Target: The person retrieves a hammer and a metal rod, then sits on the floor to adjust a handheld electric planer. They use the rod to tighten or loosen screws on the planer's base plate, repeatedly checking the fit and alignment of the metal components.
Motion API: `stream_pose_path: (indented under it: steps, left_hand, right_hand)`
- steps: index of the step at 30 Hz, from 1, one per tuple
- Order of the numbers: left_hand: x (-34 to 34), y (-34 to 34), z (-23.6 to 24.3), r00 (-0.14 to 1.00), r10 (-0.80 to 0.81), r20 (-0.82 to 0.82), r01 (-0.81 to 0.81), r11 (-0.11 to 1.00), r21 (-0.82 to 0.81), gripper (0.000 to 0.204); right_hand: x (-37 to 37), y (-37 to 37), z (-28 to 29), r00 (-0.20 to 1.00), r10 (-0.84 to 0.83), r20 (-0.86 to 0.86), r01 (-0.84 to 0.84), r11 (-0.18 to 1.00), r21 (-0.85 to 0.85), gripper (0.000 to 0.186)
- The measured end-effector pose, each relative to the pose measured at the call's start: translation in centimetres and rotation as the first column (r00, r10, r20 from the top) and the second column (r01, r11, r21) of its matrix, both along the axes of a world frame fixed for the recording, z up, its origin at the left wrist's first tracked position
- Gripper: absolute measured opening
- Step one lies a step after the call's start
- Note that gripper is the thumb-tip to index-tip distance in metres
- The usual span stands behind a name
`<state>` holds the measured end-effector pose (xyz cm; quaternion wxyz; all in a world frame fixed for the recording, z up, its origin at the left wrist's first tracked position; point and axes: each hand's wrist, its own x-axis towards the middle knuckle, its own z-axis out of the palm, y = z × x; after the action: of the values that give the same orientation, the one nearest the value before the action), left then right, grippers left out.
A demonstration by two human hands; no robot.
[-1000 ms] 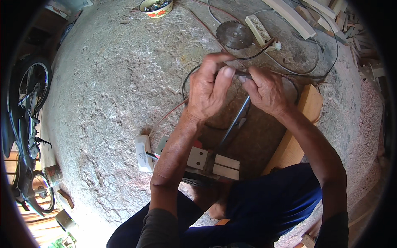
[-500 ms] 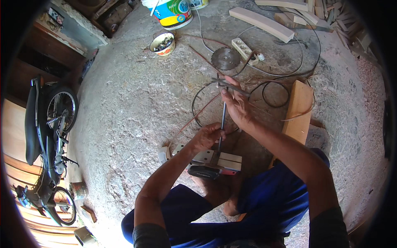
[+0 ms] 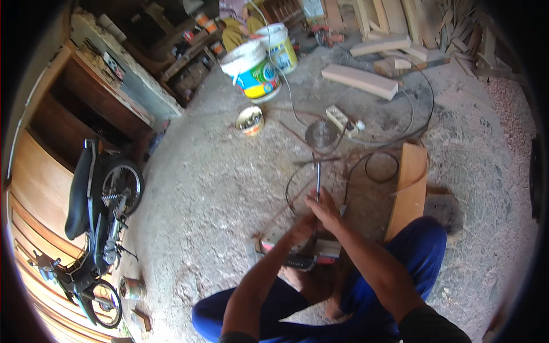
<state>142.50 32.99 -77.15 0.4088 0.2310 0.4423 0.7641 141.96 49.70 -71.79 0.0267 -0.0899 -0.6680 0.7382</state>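
Note:
A long steel rod (image 3: 318, 177) stands out of a clamp-like tool (image 3: 274, 241) between my legs, with a dark crossbar (image 3: 327, 159) at its upper end. My right hand (image 3: 325, 208) is closed round the rod below the crossbar. My left hand (image 3: 301, 230), blurred and partly hidden by the right, is curled low beside the rod at the tool; what its fingers hold is unclear. A toothed circular blade (image 3: 320, 135) lies beyond them.
Beyond are a power strip (image 3: 337, 118), loose cables, a bowl of small metal parts (image 3: 249, 120), paint buckets (image 3: 251, 74) and wood offcuts (image 3: 357, 81). A plank (image 3: 405, 188) lies to my right, a motorbike (image 3: 94, 223) to my left by wooden panels.
Both hands have left the crossbar end and moved down the rod, the left first, then the right. The view has lifted, bringing the buckets and back of the room in.

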Motion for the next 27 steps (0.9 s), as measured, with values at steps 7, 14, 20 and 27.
stream_pose_path:
  steps: [7,14,20,27]
  left_hand:
    - [2.2,4.9,4.0,0.761,0.035,-0.648,-0.595,0.436,-0.675,0.037]
    - [2.8,0.6,-2.2,0.701,0.258,-0.664,-0.639,0.642,-0.425,0.034]
    - [2.0,1.6,0.3,0.852,0.147,-0.502,-0.451,0.695,-0.561,0.033]
    - [4.3,5.4,6.2,0.771,-0.035,-0.636,-0.611,0.240,-0.754,0.035]
  right_hand:
    - [-0.4,1.5,-2.7,0.996,0.039,-0.078,-0.042,0.998,-0.044,0.030]
    - [1.8,-0.2,0.9,0.948,0.316,-0.026,-0.314,0.925,-0.212,0.023]
    - [-0.2,1.8,0.3,0.959,0.280,0.042,-0.282,0.957,0.063,0.027]
    - [0.7,3.7,1.2,0.946,0.324,0.005,-0.322,0.941,-0.102,0.029]
